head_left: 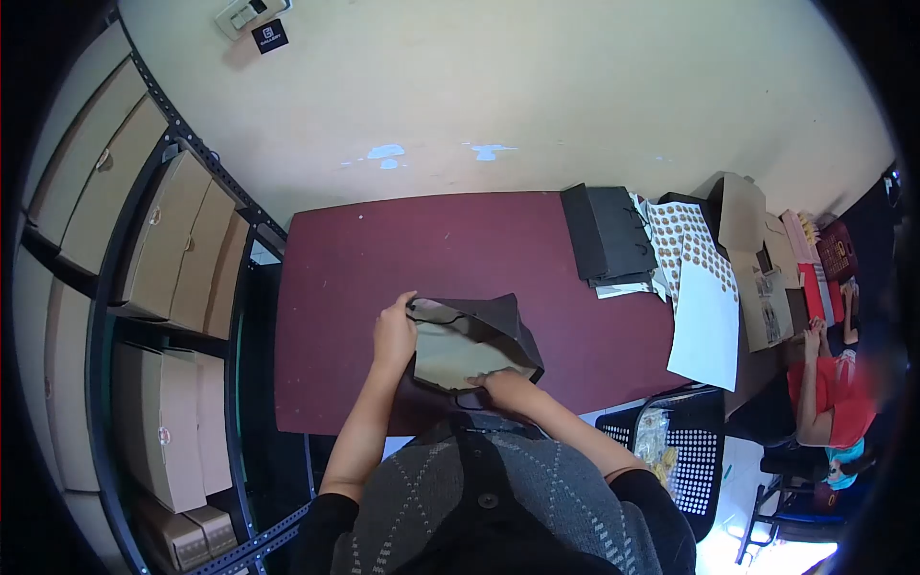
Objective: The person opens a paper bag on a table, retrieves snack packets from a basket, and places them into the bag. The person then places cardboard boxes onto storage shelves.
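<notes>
A black paper bag (522, 335) stands open at the near side of the dark red table (335, 278), its pale inside facing me. Thin dark cord handles show at its rim. My left hand (395, 337) is closed on the bag's left edge, thumb by the upper corner. At the near rim, my right hand (506, 388) pinches the paper, with the thumb inside the mouth. Part of the right hand's fingers is hidden under the bag.
At the table's right lie stacked black paper bags (604, 235) and white sheets with round brown stickers (704, 278). A black basket (695, 455) with plastic scraps stands below. Shelves with cardboard boxes (177, 240) line the left. A person in red (829, 398) works at far right.
</notes>
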Demonstrator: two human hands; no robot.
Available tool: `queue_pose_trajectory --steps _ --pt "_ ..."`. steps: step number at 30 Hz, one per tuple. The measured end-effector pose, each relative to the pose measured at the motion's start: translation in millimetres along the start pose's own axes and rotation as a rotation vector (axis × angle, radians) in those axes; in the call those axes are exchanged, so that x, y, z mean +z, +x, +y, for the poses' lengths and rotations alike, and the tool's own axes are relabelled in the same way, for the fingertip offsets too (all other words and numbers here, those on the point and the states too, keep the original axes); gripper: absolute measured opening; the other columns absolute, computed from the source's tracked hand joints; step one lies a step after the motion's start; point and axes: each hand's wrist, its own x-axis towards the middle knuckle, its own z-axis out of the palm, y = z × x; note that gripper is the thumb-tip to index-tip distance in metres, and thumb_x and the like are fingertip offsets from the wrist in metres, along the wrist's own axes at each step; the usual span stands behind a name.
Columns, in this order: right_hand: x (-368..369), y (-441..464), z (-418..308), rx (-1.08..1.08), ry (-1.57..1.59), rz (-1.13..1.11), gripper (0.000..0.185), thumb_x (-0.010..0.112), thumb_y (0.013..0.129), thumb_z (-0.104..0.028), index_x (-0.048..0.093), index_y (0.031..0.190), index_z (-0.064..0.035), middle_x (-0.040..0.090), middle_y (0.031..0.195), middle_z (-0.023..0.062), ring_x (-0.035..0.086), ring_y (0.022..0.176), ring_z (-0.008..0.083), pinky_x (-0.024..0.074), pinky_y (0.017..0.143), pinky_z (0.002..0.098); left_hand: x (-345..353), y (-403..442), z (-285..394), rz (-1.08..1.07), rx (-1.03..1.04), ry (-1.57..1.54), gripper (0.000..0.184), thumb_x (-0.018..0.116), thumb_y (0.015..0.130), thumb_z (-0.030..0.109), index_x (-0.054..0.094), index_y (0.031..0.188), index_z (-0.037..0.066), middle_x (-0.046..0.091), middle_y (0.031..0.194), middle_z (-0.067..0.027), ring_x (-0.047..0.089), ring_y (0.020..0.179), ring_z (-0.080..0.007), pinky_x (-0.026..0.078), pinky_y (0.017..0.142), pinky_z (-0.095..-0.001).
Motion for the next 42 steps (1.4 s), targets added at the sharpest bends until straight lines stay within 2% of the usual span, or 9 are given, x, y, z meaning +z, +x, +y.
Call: queue_pose_trajectory --steps 10,12,13,17,23,28,32,36,42 --pt "-16 -14 8 0.057 0.237 -0.209 0.049 0.051 0.084 -0.014 0.049 0.132 -0.0198 0.06 0.112 0.0209 0.057 0.104 0.0378 0.0461 0.088 0.0429 -7 0 10 0.059 -0.033 -0.07 0.051 0.047 0.075 -0.008 0.055 0.122 0.011 0.063 0.089 -0.0251 0.06 0.085 -0.0417 0.047 0.077 -0.0475" --pt "-15 -16 15 0.066 0.266 -0.227 0.052 0.054 0.088 -0.028 0.042 0.138 -0.0208 0.056 0.121 0.0204 0.053 0.11 0.0383 0.0425 0.094 0.043 -4 -4 13 0.059 0.023 -0.082 0.047 0.046 0.076 -0.008 0.058 0.117 0.009 0.063 0.091 -0.025 0.06 0.086 -0.0414 0.047 0.077 -0.047" --pt "-30 -23 15 0.012 0.356 -0.276 0.07 0.049 0.088 -0.054 0.03 0.144 -0.0172 0.046 0.133 0.0225 0.045 0.122 0.0391 0.0354 0.102 0.0417 -3 -6 15 0.008 0.06 -0.128 0.044 0.046 0.076 -0.008 0.06 0.114 0.008 0.063 0.092 -0.0246 0.06 0.088 -0.0411 0.047 0.077 -0.0469" --pt "-56 -28 18 0.04 0.438 -0.299 0.101 0.034 0.079 -0.079 0.014 0.147 -0.0071 0.023 0.146 0.027 0.025 0.135 0.039 0.0232 0.111 0.038 5 -23 35 -0.136 0.161 -0.208 0.038 0.046 0.076 -0.006 0.062 0.109 0.005 0.063 0.099 -0.0218 0.06 0.094 -0.0395 0.048 0.079 -0.0455" --pt "-64 14 1 0.226 0.766 -0.135 0.056 0.042 0.094 -0.038 0.036 0.138 -0.0041 0.039 0.14 0.0203 0.034 0.132 0.0306 0.026 0.11 0.0381 32 -53 69 -0.189 0.354 -0.376 0.04 0.046 0.075 -0.007 0.06 0.111 0.005 0.061 0.11 -0.0202 0.06 0.096 -0.039 0.05 0.079 -0.0444" --pt "-10 25 -30 -0.159 0.842 0.418 0.045 0.048 0.092 -0.024 0.045 0.129 0.0008 0.05 0.129 0.0161 0.041 0.126 0.0262 0.031 0.106 0.0392 31 -44 64 -0.097 0.368 -0.476 0.045 0.047 0.071 -0.009 0.059 0.112 0.005 0.058 0.117 -0.0202 0.059 0.1 -0.0372 0.05 0.085 -0.0418" --pt "-21 23 -51 -0.274 0.872 -0.213 0.046 0.051 0.091 -0.026 0.047 0.127 0.0026 0.049 0.131 0.017 0.043 0.125 0.0264 0.0313 0.106 0.0377 24 -40 54 -0.242 0.206 -0.224 0.043 0.044 0.076 -0.008 0.058 0.114 0.006 0.06 0.113 -0.0196 0.057 0.105 -0.037 0.048 0.088 -0.043" --pt "38 51 -17 -0.333 0.644 -0.211 0.04 0.048 0.093 -0.031 0.056 0.119 -0.0021 0.058 0.12 0.0166 0.053 0.113 0.028 0.04 0.096 0.0391 23 -35 48 -0.236 0.173 -0.157 0.042 0.044 0.077 -0.007 0.059 0.113 0.007 0.061 0.108 -0.0193 0.057 0.101 -0.0385 0.047 0.086 -0.0455" --pt "33 24 80 0.513 0.796 0.179 0.05 0.05 0.092 -0.033 0.047 0.13 -0.0008 0.056 0.124 0.0164 0.053 0.115 0.0283 0.0385 0.099 0.0378 20 -27 38 -0.207 0.216 -0.184 0.046 0.044 0.073 -0.008 0.059 0.113 0.008 0.062 0.102 -0.0226 0.058 0.095 -0.0413 0.047 0.083 -0.0473"
